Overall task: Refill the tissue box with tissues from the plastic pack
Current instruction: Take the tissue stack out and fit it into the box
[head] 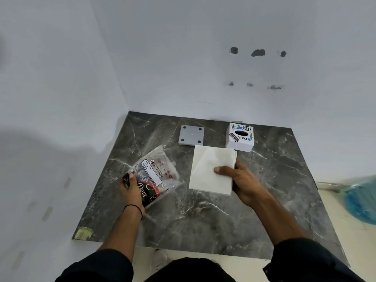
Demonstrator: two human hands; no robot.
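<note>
A white stack of tissues point(205, 165) is held just above the dark marble table point(203, 224), near the middle. My right hand point(242, 182) grips its right edge, thumb on top. Left of it, my left hand point(131, 190) holds the near end of the clear plastic pack point(156, 169), which has red and black print and looks flattened. The white tissue box point(240, 137) stands at the back right by the wall, upright, with a dark oval slot on top and printed logos. The slot shows no tissue.
A grey square plate point(191, 135) with dark corner dots lies at the back, left of the tissue box. White walls close the table's back and left sides. A blue plastic bag point(362, 200) sits off the table at the right. A yellowish sticker point(83, 233) marks the near left corner.
</note>
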